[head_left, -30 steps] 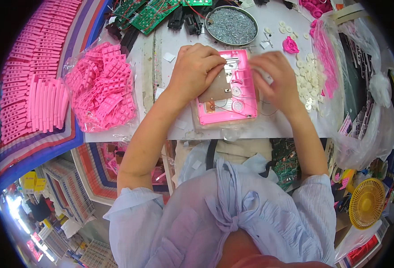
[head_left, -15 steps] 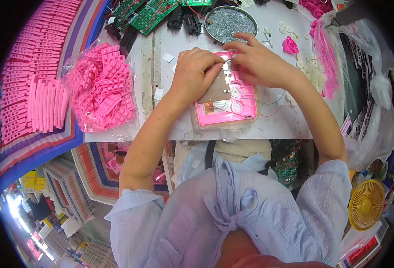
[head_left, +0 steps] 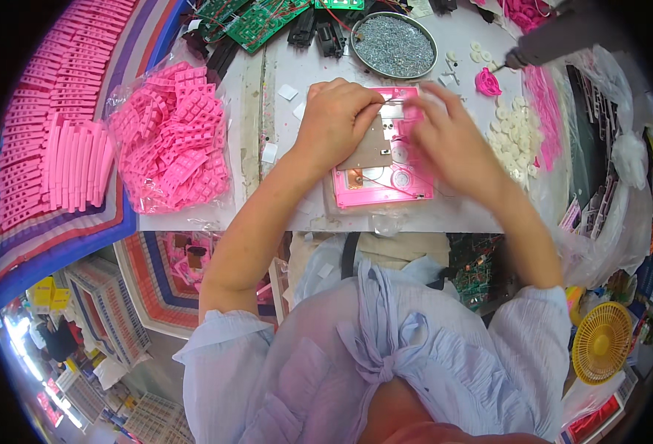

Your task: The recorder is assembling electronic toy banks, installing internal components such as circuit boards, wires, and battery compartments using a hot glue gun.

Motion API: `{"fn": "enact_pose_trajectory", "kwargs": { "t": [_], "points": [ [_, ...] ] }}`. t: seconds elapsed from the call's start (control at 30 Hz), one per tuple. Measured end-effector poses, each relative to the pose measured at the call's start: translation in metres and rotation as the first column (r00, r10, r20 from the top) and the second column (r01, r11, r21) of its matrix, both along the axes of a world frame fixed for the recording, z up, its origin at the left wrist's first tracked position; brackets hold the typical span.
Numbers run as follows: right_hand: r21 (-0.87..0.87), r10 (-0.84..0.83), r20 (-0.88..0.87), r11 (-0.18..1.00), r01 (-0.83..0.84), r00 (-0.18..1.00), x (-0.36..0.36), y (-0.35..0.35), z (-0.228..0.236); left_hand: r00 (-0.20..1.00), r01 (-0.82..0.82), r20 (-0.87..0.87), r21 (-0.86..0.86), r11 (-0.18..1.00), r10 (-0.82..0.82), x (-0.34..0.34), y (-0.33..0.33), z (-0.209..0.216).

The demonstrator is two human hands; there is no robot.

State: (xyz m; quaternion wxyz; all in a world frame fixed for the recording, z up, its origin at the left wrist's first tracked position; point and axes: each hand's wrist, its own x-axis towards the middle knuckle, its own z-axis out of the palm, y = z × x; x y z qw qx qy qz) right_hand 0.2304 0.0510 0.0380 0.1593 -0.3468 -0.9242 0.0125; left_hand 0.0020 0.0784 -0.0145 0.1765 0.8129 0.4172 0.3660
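Observation:
A pink plastic casing [head_left: 386, 189] lies open on the white table in front of me, with a brown circuit board [head_left: 371, 152] set inside it. My left hand [head_left: 334, 122] presses down on the board and the casing's left part. My right hand [head_left: 449, 144] hovers over the casing's right side, blurred, fingers curled together; whether it pinches a small part I cannot tell.
A round metal tray of screws [head_left: 397, 35] stands behind the casing. A clear bag of pink plastic keypads [head_left: 171, 144] lies at left, rows of pink strips [head_left: 52, 148] beyond it. White round buttons [head_left: 515, 133] and a pink part [head_left: 487, 81] lie at right. Green circuit boards [head_left: 256, 18] sit far back.
My right hand reached back toward the screw tray and has now come down over the casing's right side. My left hand stayed on the board.

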Motion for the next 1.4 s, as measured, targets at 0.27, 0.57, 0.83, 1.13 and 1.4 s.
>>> {"fn": "enact_pose_trajectory", "kwargs": {
  "t": [0.27,0.57,0.83,1.13,1.4],
  "points": [
    [-0.097,-0.167,-0.336,0.985,0.143,0.927,-0.013,-0.013,0.014,0.995,0.053,-0.088,0.048,0.997,-0.049,-0.001,-0.002,0.003],
    [-0.041,-0.238,-0.157,0.971,0.234,0.959,-0.017,0.029,-0.010,0.986,-0.092,0.142,0.054,0.994,0.083,0.002,-0.005,0.001],
    [-0.046,-0.141,-0.069,0.989,0.138,0.988,-0.022,0.020,-0.005,0.991,-0.078,0.107,0.003,0.997,0.078,0.002,-0.002,0.004],
    [-0.102,0.017,0.053,0.995,-0.012,0.998,-0.025,-0.006,0.001,0.985,-0.003,-0.170,0.055,0.998,0.013,0.004,-0.003,0.022],
    [-0.184,-0.215,-0.261,0.968,0.170,0.941,-0.026,-0.025,-0.016,0.808,0.235,-0.546,-0.045,0.971,-0.221,0.018,0.019,0.038]
  ]
}}
